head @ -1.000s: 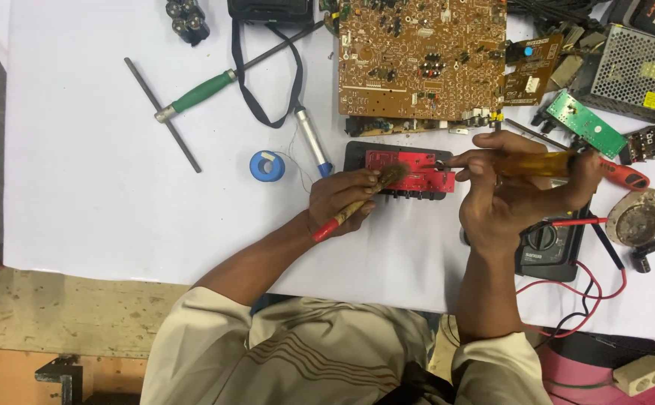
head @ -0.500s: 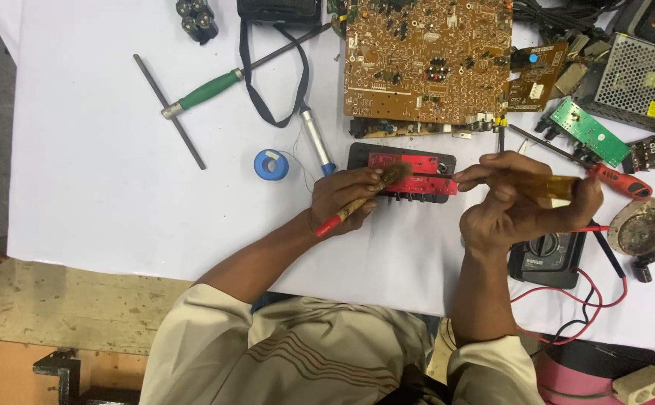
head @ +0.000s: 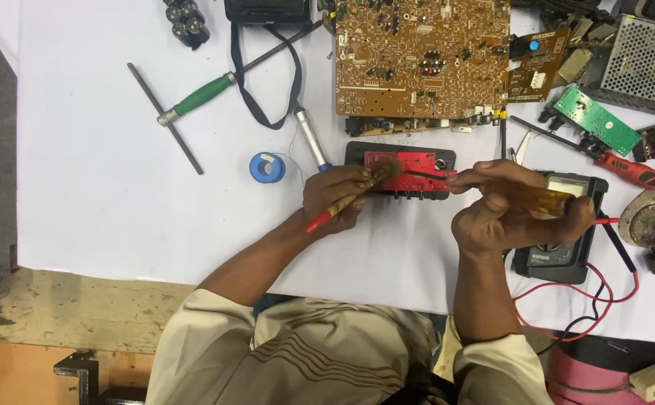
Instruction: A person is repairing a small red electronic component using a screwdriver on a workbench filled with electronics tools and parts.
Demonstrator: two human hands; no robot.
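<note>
Curling its fingers around a red-handled brush (head: 346, 201), the left hand (head: 336, 196) sweeps the small red circuit board (head: 402, 166) on the counter (head: 102, 210) while the right hand (head: 509, 206) grips an amber-handled screwdriver (head: 537, 199) beside it.

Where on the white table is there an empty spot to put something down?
The widest bare patch of the white table lies left of the blue tape roll, below the green-handled tool. It is crowded on the right, around the brown circuit board and the black multimeter.
</note>
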